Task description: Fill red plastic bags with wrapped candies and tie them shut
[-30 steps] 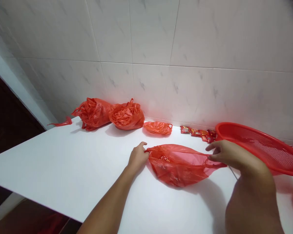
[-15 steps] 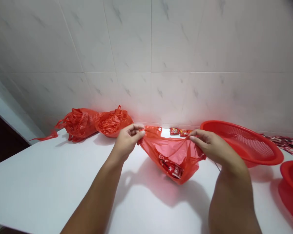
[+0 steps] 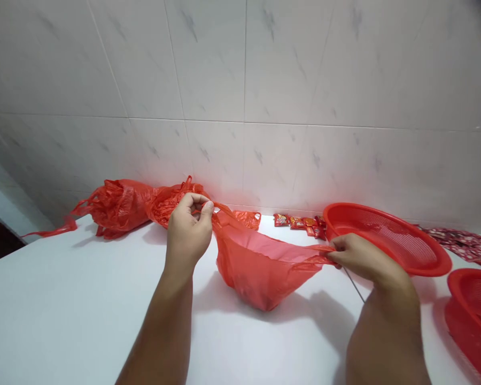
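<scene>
Left hand [image 3: 187,232] and right hand [image 3: 363,258] pinch the red plastic bag [image 3: 260,278] at opposite ends, its long axis stretched crosswise between them, belly sagging toward the frame's lower centre.

The left hand [image 3: 187,232] and right hand [image 3: 364,259] are bare, with bare forearms [image 3: 156,331].
</scene>
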### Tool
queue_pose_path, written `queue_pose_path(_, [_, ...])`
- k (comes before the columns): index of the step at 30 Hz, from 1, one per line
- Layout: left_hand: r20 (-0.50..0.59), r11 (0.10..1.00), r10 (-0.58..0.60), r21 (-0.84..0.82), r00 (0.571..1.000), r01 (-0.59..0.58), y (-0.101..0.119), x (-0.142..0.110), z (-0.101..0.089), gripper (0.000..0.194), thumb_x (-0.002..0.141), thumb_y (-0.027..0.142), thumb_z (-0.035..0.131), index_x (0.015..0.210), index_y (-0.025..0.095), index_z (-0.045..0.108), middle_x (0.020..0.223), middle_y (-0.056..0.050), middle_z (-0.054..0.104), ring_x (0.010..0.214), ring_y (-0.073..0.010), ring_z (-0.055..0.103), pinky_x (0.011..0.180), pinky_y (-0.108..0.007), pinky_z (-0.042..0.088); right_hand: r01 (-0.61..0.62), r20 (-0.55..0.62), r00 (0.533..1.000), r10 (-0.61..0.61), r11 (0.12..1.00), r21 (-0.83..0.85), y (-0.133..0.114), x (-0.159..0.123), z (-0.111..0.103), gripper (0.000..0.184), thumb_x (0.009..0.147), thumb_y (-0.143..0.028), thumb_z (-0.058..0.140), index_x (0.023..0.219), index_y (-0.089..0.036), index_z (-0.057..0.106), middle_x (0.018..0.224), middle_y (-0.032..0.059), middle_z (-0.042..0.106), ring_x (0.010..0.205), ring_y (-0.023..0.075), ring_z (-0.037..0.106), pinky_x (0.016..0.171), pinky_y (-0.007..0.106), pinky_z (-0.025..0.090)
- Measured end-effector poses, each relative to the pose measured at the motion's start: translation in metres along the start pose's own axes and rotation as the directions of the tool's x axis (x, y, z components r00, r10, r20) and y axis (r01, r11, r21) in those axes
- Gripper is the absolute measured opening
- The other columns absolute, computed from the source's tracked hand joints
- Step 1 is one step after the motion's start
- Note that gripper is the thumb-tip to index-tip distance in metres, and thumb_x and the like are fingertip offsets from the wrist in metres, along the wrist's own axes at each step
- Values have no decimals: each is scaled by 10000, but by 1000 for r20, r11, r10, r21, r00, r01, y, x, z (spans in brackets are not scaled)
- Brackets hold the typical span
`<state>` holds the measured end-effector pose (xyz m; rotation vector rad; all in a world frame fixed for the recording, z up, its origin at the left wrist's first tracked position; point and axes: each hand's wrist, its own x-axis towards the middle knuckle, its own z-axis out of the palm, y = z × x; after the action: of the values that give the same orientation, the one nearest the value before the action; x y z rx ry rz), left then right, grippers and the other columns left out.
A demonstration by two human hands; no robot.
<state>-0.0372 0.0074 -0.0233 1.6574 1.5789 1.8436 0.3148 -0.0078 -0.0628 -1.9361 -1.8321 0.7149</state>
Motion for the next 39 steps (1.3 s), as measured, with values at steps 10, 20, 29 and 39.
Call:
queue_pose_path(10, [49, 990, 129, -59, 990, -126, 29, -25, 3, 95, 898, 252, 732, 980, 217, 702, 921, -13, 752, 849, -170, 699, 779, -292, 520, 280, -109, 956, -271, 742, 609, -14, -3, 9, 484, 869, -557, 764, 589, -201, 592, 638, 26, 586, 638, 180, 544, 617, 302, 445])
queue_pose_path(20, [59, 975, 119, -197, 991, -105, 33, -25, 4, 101, 873, 239, 781, 943, 211, 715, 938, -26, 785, 941, -202, 758, 861, -322, 578, 502, -275, 860, -430, 616, 606, -27, -14, 7, 546, 885, -752, 546, 662, -253, 535, 1168, 159, 761, 1306, 405, 621, 982, 518, 540])
queue_pose_path(29, [386, 958, 203, -269, 900, -101, 43, -43, 4, 192, 907, 231, 797, 1097, 254, 806, 1045, -36, 828, 996, -208, 779, 899, -331, 630, 414, -34, 762, -647, 446, 794, -78, -19, 42, 616, 860, -433, 839, 1381, -357, 519, 855, -27, 590, 689, 164, 567, 671, 317, 520])
queue_pose_path(39, [461, 889, 451, -305, 764, -341, 57, -59, 4, 181, 927, 155, 750, 934, 295, 865, 905, -17, 757, 793, -149, 707, 692, -263, 583, 505, 112, 787, -607, 738, 448, -109, -35, 59, 294, 1010, -343, 546, 749, -212, 578, 695, -15, 549, 676, 149, 508, 586, 252, 403])
